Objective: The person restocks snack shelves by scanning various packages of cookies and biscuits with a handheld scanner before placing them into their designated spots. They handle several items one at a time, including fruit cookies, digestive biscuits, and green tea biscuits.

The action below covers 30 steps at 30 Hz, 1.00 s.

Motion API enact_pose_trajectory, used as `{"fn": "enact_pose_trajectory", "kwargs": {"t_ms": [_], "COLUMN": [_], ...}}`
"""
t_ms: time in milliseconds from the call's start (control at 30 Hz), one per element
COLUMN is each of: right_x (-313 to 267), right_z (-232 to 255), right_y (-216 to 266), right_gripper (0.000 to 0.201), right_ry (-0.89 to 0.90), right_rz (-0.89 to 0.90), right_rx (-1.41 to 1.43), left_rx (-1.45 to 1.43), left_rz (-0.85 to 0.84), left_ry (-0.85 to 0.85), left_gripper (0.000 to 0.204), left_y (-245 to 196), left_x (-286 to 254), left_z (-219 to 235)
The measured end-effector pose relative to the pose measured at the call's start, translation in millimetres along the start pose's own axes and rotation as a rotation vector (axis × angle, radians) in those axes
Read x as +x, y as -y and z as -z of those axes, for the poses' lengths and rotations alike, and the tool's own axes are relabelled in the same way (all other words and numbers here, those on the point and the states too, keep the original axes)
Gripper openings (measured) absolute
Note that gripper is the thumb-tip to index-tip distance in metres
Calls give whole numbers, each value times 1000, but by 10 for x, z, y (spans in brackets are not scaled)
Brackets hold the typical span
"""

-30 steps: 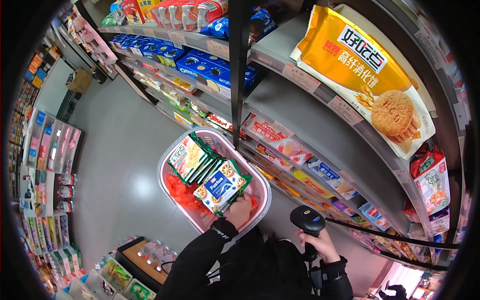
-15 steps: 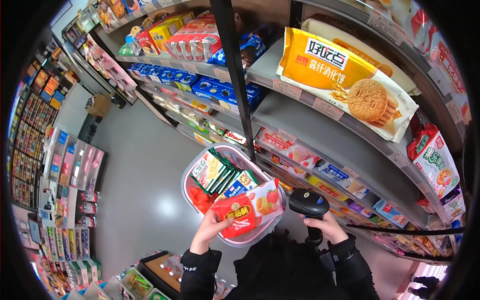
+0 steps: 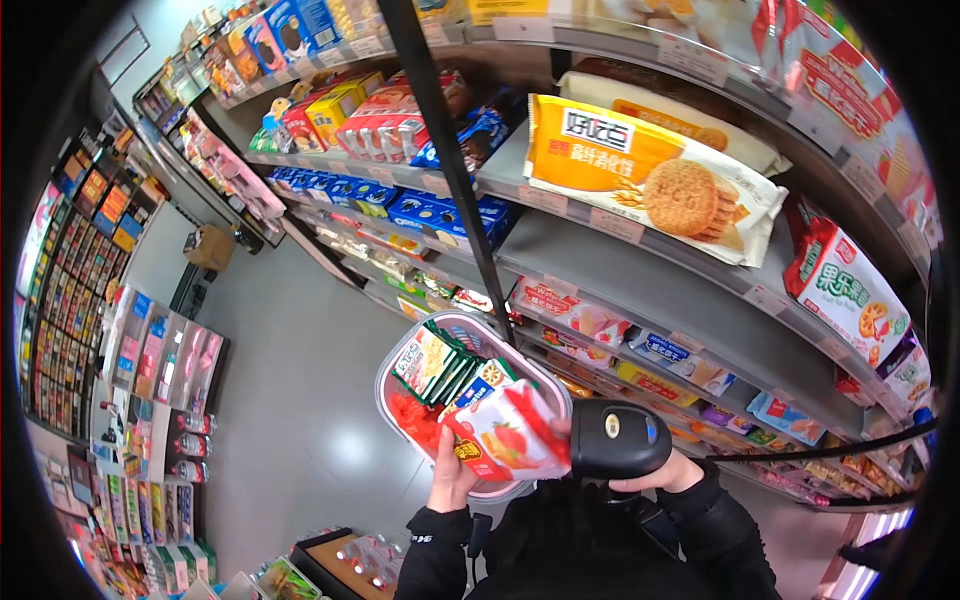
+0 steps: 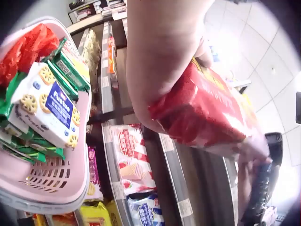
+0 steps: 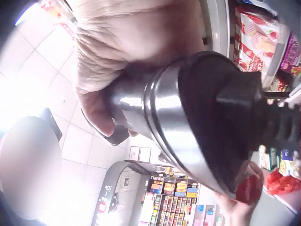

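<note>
My left hand [image 3: 452, 482] grips a red-and-white snack package [image 3: 515, 432] with strawberry pictures, thumb on its near face. It is held tilted over the pink basket [image 4: 28, 176], its right end at the head of a black handheld scanner [image 3: 612, 438]. My right hand [image 3: 668, 474] is wrapped around the scanner's handle, which fills much of the right wrist view [image 5: 164, 103]. In the basket lie white Fustua biscuit packs [image 4: 51, 103], green-edged packs [image 3: 425, 360] and a red plastic bag [image 3: 412, 415].
Store shelves [image 3: 640, 260] run along the right. On them stand a yellow biscuit bag [image 3: 650, 180], wafer packs [image 3: 565, 305] and blue Oreo boxes [image 3: 420, 215]. A dark shelf post [image 3: 440, 130] rises behind the basket. Bottles [image 3: 195, 445] and display racks [image 3: 165, 365] stand at left.
My left hand has come up out of the basket with the red-and-white package and turned it toward the scanner. The scanner has risen and swung its head left, close against the package.
</note>
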State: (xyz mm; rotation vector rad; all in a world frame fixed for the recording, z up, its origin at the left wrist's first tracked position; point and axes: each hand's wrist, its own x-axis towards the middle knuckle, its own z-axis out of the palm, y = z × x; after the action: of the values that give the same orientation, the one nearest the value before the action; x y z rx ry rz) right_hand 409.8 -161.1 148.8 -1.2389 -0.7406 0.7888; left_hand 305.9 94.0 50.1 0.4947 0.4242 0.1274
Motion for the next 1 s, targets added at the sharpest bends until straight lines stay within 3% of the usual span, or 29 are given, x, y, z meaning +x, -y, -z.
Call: {"fn": "enact_pose_trajectory", "kwargs": {"t_ms": [100,167,233,267,300,333,500,700,833,1000], "right_x": [-96,-168,-255,-285,-358,-465,-914,-1339,-1704,-2140], "right_z": [-80,-78,-56,-59,-49,5,-4,-98,-52,-10], "right_y": [46,72,230,444,477,450,464,506,499,456], "right_gripper": [61,59,42,36,38,37,35,35,31,25], "right_ry": [176,179,112,146,96,98,3,-167,-278,-361], "right_rz": [37,46,70,-40,-27,-62,-174,-271,-352,-331], "right_rx": [-12,14,-3,251,228,142,131,55,123,194], "left_rx": [-86,992,-197,-179,-164,-297,-255,-235,-232,-205], "left_rz": [47,-392,167,234,299,327,307,281,304,369], "left_ry": [-78,-233,194,340,485,873,1005,1234,1150,1174], "left_gripper": [55,41,29,32,35,33,32,33,31,31], "left_y": [145,398,191,181,200,300,430,890,1247,1673], "left_x": [40,24,-226,-153,-27,171,366,347,-19,-137], "left_z": [-179,-271,-942,-861,-724,-713,-1065,-1535,-1843,-1975]}}
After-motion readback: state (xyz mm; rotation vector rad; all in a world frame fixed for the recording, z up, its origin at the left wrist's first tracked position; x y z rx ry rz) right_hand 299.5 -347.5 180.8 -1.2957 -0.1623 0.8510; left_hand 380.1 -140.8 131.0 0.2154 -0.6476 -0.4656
